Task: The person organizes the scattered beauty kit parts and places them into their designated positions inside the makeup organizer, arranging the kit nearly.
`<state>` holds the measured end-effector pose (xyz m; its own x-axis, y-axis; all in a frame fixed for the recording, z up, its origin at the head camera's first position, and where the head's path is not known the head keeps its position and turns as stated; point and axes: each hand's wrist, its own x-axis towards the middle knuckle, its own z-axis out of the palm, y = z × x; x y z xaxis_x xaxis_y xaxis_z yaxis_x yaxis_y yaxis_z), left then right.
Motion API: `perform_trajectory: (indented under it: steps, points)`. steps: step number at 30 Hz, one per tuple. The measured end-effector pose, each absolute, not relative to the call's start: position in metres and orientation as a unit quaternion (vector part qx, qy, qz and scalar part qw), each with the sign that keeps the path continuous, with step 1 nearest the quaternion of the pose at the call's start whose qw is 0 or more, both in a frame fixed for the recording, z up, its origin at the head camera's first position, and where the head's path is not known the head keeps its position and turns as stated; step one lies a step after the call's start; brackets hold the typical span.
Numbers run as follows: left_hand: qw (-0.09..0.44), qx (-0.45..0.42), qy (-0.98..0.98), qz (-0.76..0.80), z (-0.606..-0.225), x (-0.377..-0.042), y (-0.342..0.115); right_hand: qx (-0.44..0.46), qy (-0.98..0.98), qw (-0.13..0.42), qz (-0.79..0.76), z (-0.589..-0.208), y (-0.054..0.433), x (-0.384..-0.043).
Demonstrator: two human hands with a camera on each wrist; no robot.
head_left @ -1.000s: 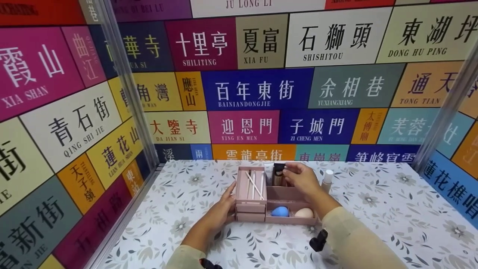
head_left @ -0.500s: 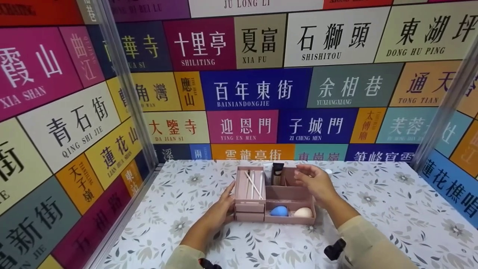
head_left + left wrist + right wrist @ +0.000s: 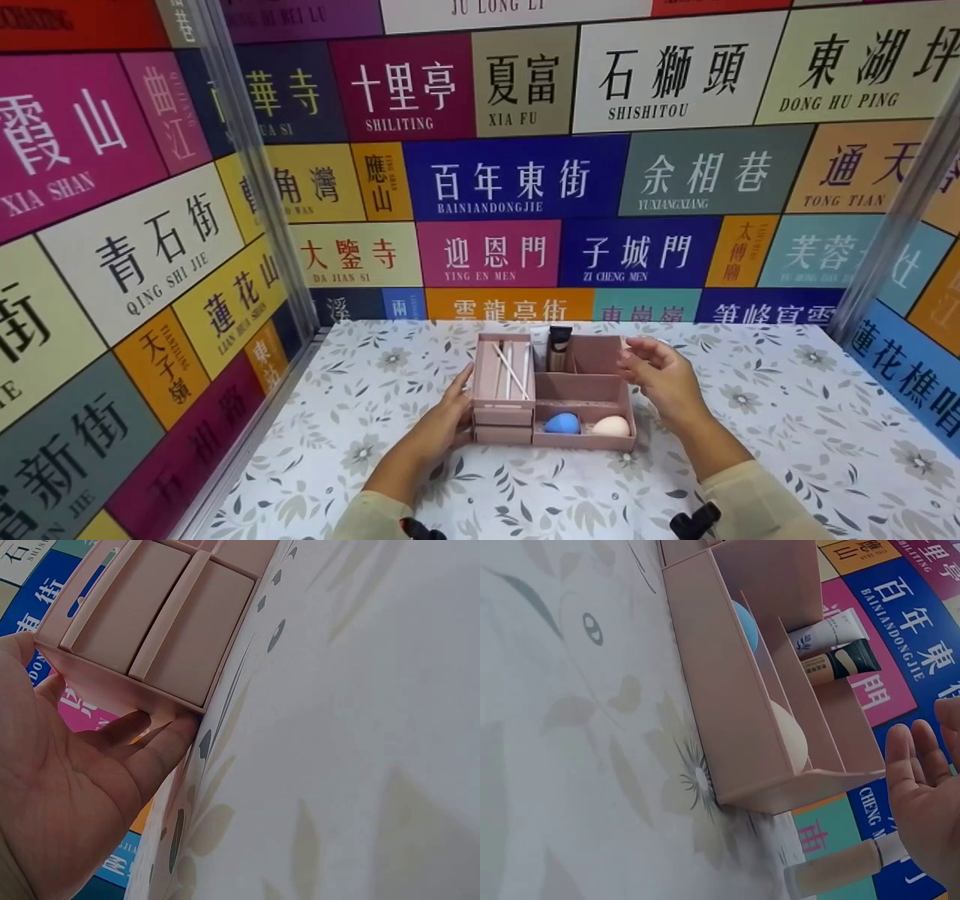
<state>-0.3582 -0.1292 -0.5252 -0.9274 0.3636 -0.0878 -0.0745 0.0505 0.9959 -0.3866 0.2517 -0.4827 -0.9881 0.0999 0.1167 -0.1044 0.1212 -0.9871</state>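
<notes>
A pink makeup organizer (image 3: 581,442) sits mid-table. My left hand (image 3: 450,412) rests along its left side, fingers against the side wall beside two small drawers (image 3: 199,630). Off the organizer's right rear corner, my right hand (image 3: 667,382) is raised with relaxed fingers and nothing in them. A bottle of beige liquid with a white cap (image 3: 838,868) stands right by that hand, mostly hidden behind it in the head view. Inside the organizer, a white tube (image 3: 831,633) and a black-capped beige tube (image 3: 840,664) stand in the back compartment.
A blue makeup sponge (image 3: 562,424) and a pale peach one (image 3: 611,427) lie in the front compartments. Several thin sticks (image 3: 510,371) lie in the top left tray. The table has a floral cloth (image 3: 360,457); sign-covered walls (image 3: 517,180) rise behind and beside it.
My right hand has moved right, from the black-capped tube at the back compartment to outside the organizer's right side, covering the white-capped bottle. My left hand has stayed in place.
</notes>
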Motion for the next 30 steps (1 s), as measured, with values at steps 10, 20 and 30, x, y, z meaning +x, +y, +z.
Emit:
perform_trajectory:
  steps: [10, 20, 30]
  points:
    - [0.163, 0.1, 0.707, 0.681, -0.525, -0.358, -0.129, -0.013, -0.736, 0.109, 0.669, -0.494, 0.264, -0.386]
    - [0.16, 0.103, 0.708, 0.68, -0.524, -0.358, -0.13, -0.009, -0.688, 0.154, 0.709, -0.499, 0.283, -0.391]
    - [0.157, 0.104, 0.705, 0.684, -0.525, -0.358, -0.131, -0.076, -0.692, 0.15, 0.702, -0.504, 0.305, -0.397]
